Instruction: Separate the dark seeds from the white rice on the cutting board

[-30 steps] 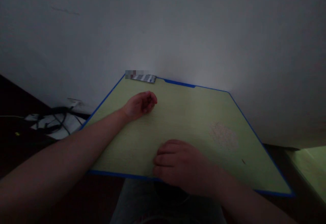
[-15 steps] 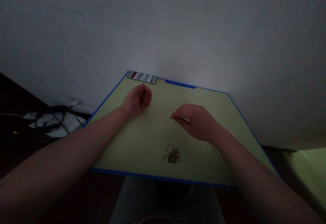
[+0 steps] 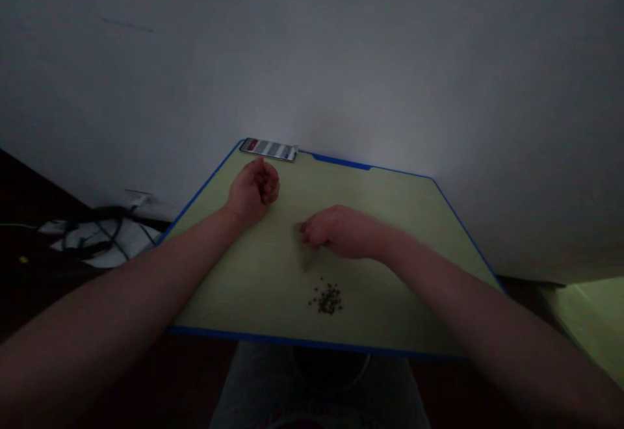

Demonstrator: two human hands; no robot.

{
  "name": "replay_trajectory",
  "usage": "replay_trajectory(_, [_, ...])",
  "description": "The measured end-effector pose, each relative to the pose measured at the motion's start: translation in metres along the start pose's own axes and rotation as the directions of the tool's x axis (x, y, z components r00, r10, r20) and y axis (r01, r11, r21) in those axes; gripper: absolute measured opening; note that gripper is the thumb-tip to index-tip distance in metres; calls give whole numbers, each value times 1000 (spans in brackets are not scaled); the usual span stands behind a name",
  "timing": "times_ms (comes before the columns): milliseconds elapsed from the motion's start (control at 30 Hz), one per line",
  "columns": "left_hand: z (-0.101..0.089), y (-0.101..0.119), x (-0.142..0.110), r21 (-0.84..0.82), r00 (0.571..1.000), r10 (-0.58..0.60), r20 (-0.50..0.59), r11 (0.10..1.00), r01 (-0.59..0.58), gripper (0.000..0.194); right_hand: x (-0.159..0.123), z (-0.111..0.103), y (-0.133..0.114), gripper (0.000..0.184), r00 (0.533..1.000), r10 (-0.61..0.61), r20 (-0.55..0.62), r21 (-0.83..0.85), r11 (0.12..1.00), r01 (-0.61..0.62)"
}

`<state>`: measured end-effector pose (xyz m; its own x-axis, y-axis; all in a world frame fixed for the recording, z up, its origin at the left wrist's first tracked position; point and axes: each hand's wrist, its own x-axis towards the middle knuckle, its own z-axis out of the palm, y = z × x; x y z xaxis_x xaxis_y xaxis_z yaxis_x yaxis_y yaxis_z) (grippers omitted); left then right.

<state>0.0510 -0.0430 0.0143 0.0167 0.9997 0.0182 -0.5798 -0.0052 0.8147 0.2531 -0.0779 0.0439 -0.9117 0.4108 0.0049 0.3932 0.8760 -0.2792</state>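
Observation:
A small heap of tiny dark beads or seeds (image 3: 329,300) lies on the pale yellow tabletop (image 3: 390,312) near its front edge, a few strays beside it. My right hand (image 3: 338,231) hovers beyond the heap with its fingertips pinched. A thin needle-like strand (image 3: 307,263), faint and blurred, shows below those fingertips. To the left, my left hand (image 3: 253,188) rests on its side on the tabletop, fingers curled in towards the palm. Whatever those fingers may hold is in shadow and cannot be made out.
A phone (image 3: 269,149) with a lit screen lies at the table's back left corner, by the wall (image 3: 312,58). Blue trim (image 3: 341,161) runs round the tabletop. Black cables (image 3: 100,227) and white sheets or bags (image 3: 104,253) lie on the left. Below the front edge are my legs (image 3: 258,377).
My right hand has moved left and turned its fingertips downward; the strand, earlier pointing left, now hangs towards the heap. My left hand stays curled, and the view has shifted slightly.

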Motion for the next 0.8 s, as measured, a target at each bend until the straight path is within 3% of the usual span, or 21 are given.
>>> replay_trajectory(233, [4, 1, -3, 9, 999, -35, 4, 999, 35, 48, -113, -7, 35, 33, 992, 89, -86, -28, 995, -92])
replay_trajectory(400, [7, 2, -5, 25, 999, -52, 4, 998, 52, 51, -169, 2, 29, 30, 966, 133, -221, -27, 989, -142])
replay_trajectory(567, [8, 1, -6, 45, 998, -69, 6, 997, 69, 50, -175, 18, -13, 21, 884, 36, -466, -27, 998, -54])
replay_trajectory(700, [9, 0, -5, 55, 997, -77, -3, 996, 77, 49, -152, 33, -46, 18, 880, -65, -470, 11, 997, 79])
replay_trajectory(800, [10, 1, -6, 52, 996, -85, -13, 995, 85, 49, -135, 40, -55, 23, 882, -78, -464, 55, 992, 117])
